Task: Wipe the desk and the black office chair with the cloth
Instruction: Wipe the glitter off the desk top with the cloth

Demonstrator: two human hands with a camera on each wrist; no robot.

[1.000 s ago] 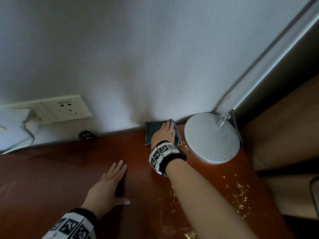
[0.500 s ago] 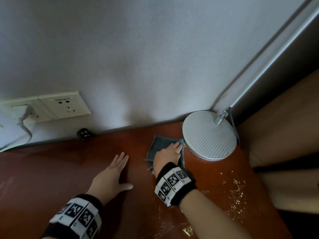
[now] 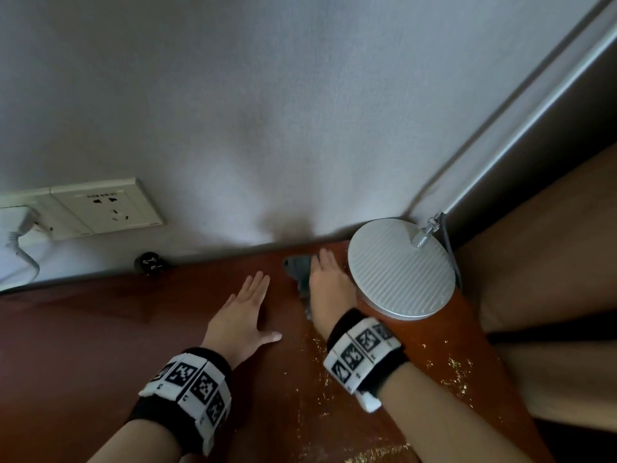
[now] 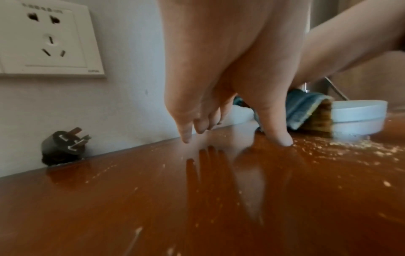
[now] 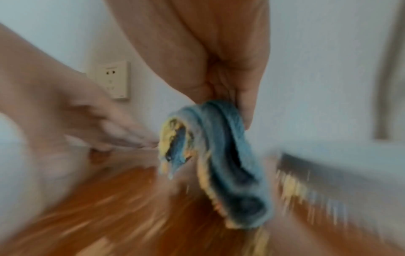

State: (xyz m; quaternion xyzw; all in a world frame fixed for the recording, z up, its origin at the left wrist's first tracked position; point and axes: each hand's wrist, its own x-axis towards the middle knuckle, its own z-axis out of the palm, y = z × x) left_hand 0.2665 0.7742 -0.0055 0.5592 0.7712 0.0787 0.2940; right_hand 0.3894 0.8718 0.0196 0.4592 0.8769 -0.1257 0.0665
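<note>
A grey-blue cloth (image 3: 298, 270) lies on the reddish-brown desk (image 3: 83, 345) close to the back wall. My right hand (image 3: 329, 285) presses flat on it with straight fingers, right beside the lamp base. In the blurred right wrist view the cloth (image 5: 223, 155) is bunched under my palm, with yellow dirt along its edge. My left hand (image 3: 247, 305) rests flat on the bare desk to the left of the cloth, fingers straight, holding nothing. From the left wrist view the cloth (image 4: 306, 105) shows behind my thumb. The black office chair is not in view.
A round silver lamp base (image 3: 400, 272) stands in the desk's back right corner, its arm (image 3: 521, 118) rising along the wall. Gold flakes (image 3: 450, 369) are scattered near the right edge. A wall socket (image 3: 107, 208), a black plug (image 3: 149, 262) and a white charger (image 3: 20, 225) are at back left.
My right hand drew the cloth back from the wall, then pushed it forward again beside the lamp base. My left hand has stayed flat on the desk.
</note>
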